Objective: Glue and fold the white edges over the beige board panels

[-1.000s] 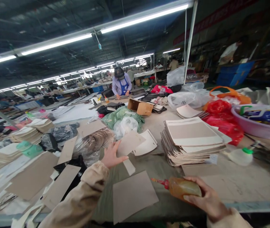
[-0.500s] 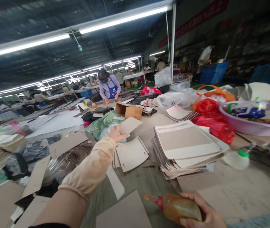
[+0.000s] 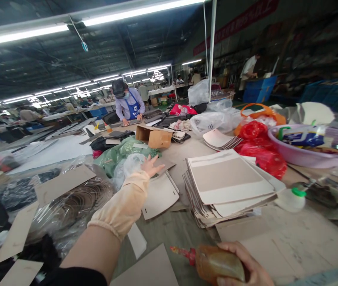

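My left hand [image 3: 151, 165], in a beige sleeve cover [image 3: 124, 202], reaches forward with fingers spread and holds nothing. Just beneath it lies a small grey-brown board [image 3: 168, 164], partly hidden by the fingers. Nearer to me is a small pile of white curved panels [image 3: 160, 195]. At the bottom right, my right hand [image 3: 250, 264] is wrapped round an amber squeeze bottle [image 3: 218, 265] with a red nozzle, lying tilted and pointing left. A grey-brown board [image 3: 148, 268] rests on the table left of the bottle.
A tall stack of panels [image 3: 228, 178] stands right of centre. Beyond are a cardboard box [image 3: 154, 137], a green plastic bag [image 3: 118, 155], a red bag [image 3: 258, 151] and a purple basin [image 3: 308, 155]. A co-worker [image 3: 130, 105] in a blue apron stands across the table.
The small board by my left hand has gone from raised to lying lower, and the fingers have come off it and spread. My right hand keeps the bottle. The view has shifted slightly.
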Motion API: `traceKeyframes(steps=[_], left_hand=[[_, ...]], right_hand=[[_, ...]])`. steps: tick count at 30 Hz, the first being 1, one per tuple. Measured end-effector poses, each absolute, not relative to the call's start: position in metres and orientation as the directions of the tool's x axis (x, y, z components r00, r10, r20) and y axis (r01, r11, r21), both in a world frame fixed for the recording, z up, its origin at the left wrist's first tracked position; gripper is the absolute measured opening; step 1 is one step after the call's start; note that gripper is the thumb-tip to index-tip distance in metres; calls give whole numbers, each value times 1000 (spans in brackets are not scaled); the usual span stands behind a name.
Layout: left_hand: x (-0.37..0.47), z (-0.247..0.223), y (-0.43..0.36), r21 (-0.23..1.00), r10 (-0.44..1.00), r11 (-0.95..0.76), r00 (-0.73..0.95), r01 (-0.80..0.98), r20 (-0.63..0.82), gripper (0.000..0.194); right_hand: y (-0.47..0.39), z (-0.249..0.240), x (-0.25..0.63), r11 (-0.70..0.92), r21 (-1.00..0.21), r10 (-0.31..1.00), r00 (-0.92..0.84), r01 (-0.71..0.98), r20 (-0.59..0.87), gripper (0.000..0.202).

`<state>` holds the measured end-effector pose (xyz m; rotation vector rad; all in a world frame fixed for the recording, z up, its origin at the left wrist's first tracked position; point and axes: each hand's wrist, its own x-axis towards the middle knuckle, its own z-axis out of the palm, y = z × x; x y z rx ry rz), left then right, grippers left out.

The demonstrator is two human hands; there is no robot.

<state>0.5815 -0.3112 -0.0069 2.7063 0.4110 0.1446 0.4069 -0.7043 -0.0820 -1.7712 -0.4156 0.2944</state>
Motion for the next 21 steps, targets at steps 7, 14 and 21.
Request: traceKeyframes(steps=[7,14,21], left_hand=[[509,-11,-295,542,377,-828,857,142,350,48],[318,-49,-314,551,354,-832,832,72,427,38],[174,-98,-336,504,325,-851,902,149,283,25]], right_hand=[[-692,-67,399,-238,-966,367,930,97,3,43],[-688,-56,393,-335,-940,249,968,68,-19,50],[-674,-69,379,-341,-881,371,908,328,194,44]])
